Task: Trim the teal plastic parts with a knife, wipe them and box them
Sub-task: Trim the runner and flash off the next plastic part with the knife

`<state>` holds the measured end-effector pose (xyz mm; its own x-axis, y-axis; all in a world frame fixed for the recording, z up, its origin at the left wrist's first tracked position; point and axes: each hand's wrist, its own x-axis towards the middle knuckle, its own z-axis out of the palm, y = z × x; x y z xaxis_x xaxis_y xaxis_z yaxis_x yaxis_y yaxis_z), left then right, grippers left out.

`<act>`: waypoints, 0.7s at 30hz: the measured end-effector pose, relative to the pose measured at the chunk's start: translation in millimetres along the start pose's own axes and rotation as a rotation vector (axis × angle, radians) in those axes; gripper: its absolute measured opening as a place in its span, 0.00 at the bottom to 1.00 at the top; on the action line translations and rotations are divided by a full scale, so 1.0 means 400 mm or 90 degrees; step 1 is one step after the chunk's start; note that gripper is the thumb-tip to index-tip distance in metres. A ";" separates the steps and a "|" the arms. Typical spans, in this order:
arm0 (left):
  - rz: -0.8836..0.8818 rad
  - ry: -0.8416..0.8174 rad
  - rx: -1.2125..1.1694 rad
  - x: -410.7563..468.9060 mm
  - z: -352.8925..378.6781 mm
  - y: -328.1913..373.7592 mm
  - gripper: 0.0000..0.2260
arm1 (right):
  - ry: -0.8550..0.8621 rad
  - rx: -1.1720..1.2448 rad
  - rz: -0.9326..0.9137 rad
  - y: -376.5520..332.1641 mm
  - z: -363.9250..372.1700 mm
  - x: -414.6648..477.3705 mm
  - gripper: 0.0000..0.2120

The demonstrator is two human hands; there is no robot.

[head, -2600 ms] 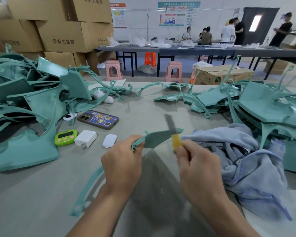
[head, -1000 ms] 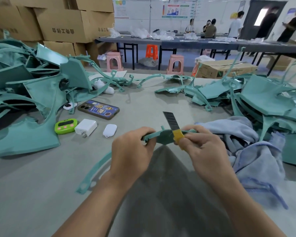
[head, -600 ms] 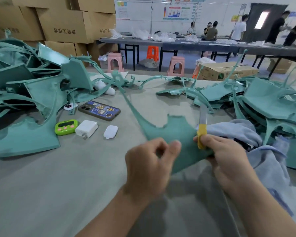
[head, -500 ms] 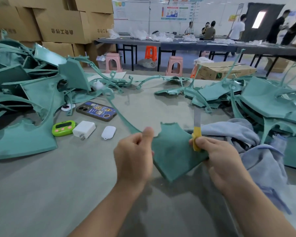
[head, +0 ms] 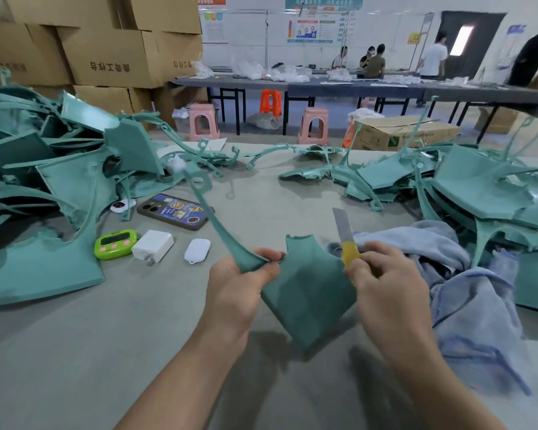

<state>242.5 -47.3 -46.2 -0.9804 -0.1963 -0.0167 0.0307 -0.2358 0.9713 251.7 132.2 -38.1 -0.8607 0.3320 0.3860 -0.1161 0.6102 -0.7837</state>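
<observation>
Blade of knife (head: 343,234) now leans left, was upright. L hand (head: 239,287) pinches part (head: 308,293) at its arm; R hand (head: 389,283) grips knife at part's right edge, above table (head: 106,352). 1 held part, 1 cloth (head: 472,293), 2 piles: L pile (head: 59,187), R pile (head: 479,193). Knife handle mostly hidden.

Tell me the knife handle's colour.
The handle is yellow; the head view shows it.

A row of dark Chinese characters stood on the front of a stacked carton (head: 109,68), and a shorter row on the neighbouring carton (head: 182,64). The print appeared reversed and could not be read with certainty. The wall posters (head: 311,29) carried headings and charts too small to read. Lettering on the phone case (head: 174,211) was blurred.
</observation>
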 end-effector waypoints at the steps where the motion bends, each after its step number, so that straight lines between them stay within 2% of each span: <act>1: 0.023 0.009 0.021 -0.001 0.001 -0.002 0.14 | 0.038 -0.063 -0.061 -0.003 0.001 -0.010 0.13; 3: 0.061 0.023 0.056 0.001 0.000 -0.006 0.13 | 0.042 -0.111 -0.093 -0.006 0.006 -0.023 0.14; 8: 0.095 0.011 0.082 -0.005 -0.001 -0.006 0.13 | -0.086 -0.090 -0.113 0.001 0.040 -0.046 0.19; 12: 0.088 -0.004 0.066 -0.003 -0.004 -0.003 0.14 | -0.032 -0.152 -0.054 0.003 0.019 -0.013 0.18; 14: 0.090 0.001 0.075 -0.003 -0.007 -0.001 0.14 | -0.004 -0.096 -0.083 0.003 0.005 -0.011 0.18; 17: 0.099 0.014 0.091 0.001 -0.013 -0.005 0.13 | -0.064 -0.056 -0.143 -0.005 0.014 -0.029 0.17; 19: 0.101 0.016 0.093 0.000 -0.013 -0.009 0.14 | -0.101 -0.109 -0.106 0.002 0.025 -0.028 0.18; 21: 0.091 0.005 0.111 0.001 -0.009 -0.012 0.14 | -0.088 -0.141 -0.059 0.018 0.019 -0.013 0.18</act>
<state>242.7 -49.9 -51.7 -0.9668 -0.2237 0.1235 0.1352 -0.0373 0.9901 251.5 129.6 -49.4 -0.9127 0.1749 0.3693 -0.0999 0.7809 -0.6167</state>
